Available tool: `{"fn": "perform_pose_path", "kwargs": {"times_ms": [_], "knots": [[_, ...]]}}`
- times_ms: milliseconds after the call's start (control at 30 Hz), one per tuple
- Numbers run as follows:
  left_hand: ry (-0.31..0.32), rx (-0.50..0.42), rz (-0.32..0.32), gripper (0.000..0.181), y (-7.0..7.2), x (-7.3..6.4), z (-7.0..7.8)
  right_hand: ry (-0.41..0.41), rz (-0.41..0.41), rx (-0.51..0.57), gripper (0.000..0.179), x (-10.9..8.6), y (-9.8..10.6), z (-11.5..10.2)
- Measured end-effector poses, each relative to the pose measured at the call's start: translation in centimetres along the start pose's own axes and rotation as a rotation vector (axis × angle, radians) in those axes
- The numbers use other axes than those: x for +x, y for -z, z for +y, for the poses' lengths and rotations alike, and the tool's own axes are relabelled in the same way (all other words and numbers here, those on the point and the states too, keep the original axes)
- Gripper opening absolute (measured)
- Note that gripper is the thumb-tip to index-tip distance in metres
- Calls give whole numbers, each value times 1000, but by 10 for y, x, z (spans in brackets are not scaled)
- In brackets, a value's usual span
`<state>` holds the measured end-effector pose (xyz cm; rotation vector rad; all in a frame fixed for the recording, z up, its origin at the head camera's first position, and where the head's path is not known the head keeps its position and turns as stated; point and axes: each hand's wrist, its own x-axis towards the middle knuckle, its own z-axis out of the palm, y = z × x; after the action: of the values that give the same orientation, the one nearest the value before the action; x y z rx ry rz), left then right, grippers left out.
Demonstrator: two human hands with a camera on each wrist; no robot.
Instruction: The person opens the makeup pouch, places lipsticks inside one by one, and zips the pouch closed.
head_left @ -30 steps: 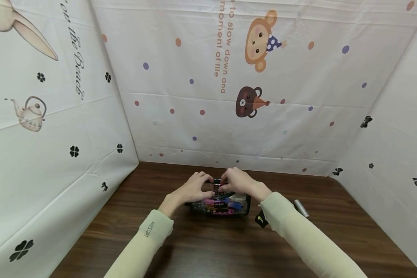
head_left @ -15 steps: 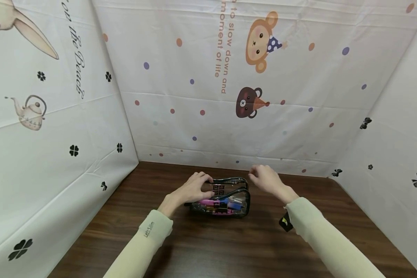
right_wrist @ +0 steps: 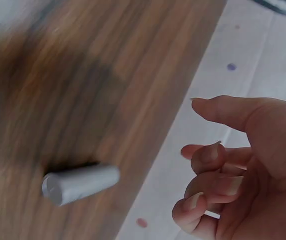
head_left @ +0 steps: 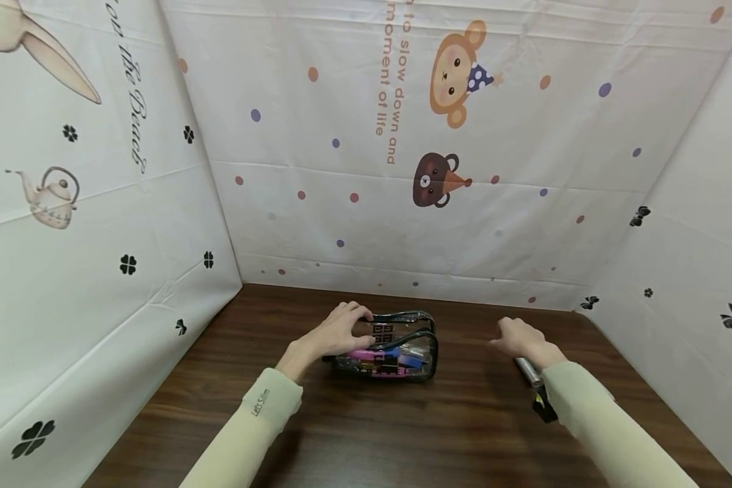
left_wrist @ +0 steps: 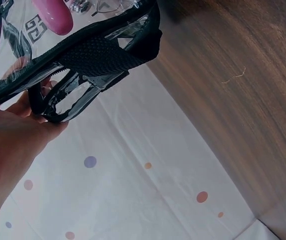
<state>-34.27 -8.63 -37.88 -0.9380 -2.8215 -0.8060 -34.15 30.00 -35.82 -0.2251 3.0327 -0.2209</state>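
A clear pouch with black trim (head_left: pixel 428 339) stands open on the wooden table, pens and a pink item (left_wrist: pixel 55 17) showing inside. My left hand (head_left: pixel 339 330) grips the left end of its opening, thumb on the near edge and fingers on the far one. In the left wrist view, the fingers wrap around the black zipper trim (left_wrist: pixel 40 75). My right hand (head_left: pixel 520 341) hangs to the right of the pouch with nothing in it, fingers loosely curled. Just below it on the table lies a silver cylinder (right_wrist: pixel 83 184), partly covered by the wrist in the head view.
A printed white cloth (head_left: pixel 317 224) stands as a wall behind the table and on both sides. The dark wooden table (head_left: pixel 402 434) extends in front of the pouch. A small black device (head_left: pixel 544 408) sits under the right wrist.
My right hand has left the pouch's opening and moved right, coming over near the silver cylinder. The left hand and pouch have stayed in place.
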Motion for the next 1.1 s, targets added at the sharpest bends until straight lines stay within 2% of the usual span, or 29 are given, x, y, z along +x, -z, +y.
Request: {"fn": "perform_pose_path", "kwargs": {"times_ms": [233,367,567,900,1100], "knots": [[-18,-1,15,42,-1,1,-2,-86,-81,-10,34,-5,-8,27],[-10,-8,8,42,-1,1,-2,-124,-127,-14,21,-8,-15,39],[5,-3,-5,42,0,1,0,-180,-138,20,10,-12,-23,51],[10,4,-6,43,-1,1,-1,-162,-105,55,12,-10,-32,55],[12,10,-7,43,-1,1,0,-121,-80,63,11,-8,-30,48]]}}
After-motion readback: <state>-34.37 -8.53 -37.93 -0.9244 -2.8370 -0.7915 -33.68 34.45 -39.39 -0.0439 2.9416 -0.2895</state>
